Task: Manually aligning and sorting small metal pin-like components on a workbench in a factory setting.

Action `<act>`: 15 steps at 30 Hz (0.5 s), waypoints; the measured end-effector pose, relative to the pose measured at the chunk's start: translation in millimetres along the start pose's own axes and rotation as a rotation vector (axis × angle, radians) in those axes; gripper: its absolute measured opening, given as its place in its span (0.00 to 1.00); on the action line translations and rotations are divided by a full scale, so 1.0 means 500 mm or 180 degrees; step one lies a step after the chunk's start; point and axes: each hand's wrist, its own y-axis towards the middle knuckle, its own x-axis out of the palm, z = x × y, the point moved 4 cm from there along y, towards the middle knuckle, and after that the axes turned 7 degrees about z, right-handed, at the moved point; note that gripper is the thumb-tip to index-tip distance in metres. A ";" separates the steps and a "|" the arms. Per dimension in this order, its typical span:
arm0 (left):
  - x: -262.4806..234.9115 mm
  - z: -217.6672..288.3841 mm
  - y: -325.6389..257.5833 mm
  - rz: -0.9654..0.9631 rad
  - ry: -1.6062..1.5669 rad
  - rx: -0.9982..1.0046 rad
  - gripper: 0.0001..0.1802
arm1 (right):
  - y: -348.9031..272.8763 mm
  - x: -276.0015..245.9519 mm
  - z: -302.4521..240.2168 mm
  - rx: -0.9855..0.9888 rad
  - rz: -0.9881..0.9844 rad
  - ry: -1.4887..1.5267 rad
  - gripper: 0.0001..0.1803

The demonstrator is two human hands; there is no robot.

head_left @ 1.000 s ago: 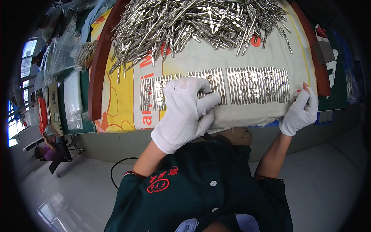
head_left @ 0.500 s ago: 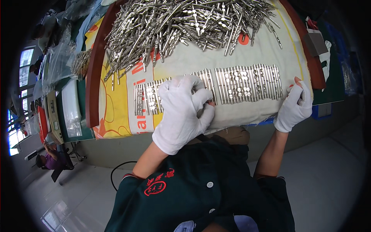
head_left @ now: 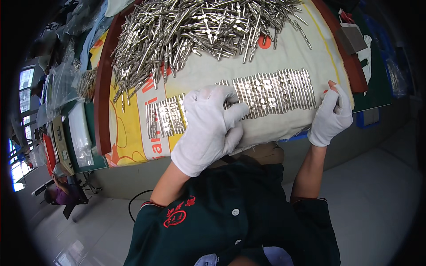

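Observation:
My left hand (head_left: 208, 126), in a white glove, bends over a row of slim silvery metal rods (head_left: 275, 93) laid side by side. Its thumb and forefinger curl together onto the rods near a narrow gap in the row; the glove hides the exact contact. More rods (head_left: 166, 117) of the same kind continue left of this hand. Past the row's right end, my right hand (head_left: 330, 116) is raised near the cloth's edge. It wears a white glove with a bare forefinger tip. Its fingers are loosely bent and nothing shows between them.
A large jumbled heap of similar rods (head_left: 195, 31) covers the far part of the printed cloth (head_left: 204, 71). Reddish-brown rails (head_left: 103, 106) border the cloth left and right. Clear plastic bags (head_left: 82, 133) lie at left. A person (head_left: 62, 191) sits farther off.
The view has shifted, moving the table slightly left in it. My left hand now reaches over the gap in the row. The right group looks slightly wider. My right hand stays near the cloth's edge.

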 end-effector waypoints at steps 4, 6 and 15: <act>0.006 0.012 0.012 0.0083 0.0092 -0.0040 0.15 | 0.000 0.000 -0.003 -0.0164 0.0034 0.0042 0.08; 0.014 0.011 0.012 0.0162 0.0237 -0.0078 0.14 | 0.001 -0.002 -0.003 -0.0167 0.0002 -0.0054 0.08; 0.022 0.016 0.016 0.0153 0.0065 -0.0146 0.19 | 0.001 -0.004 0.006 -0.0098 0.0002 -0.0022 0.07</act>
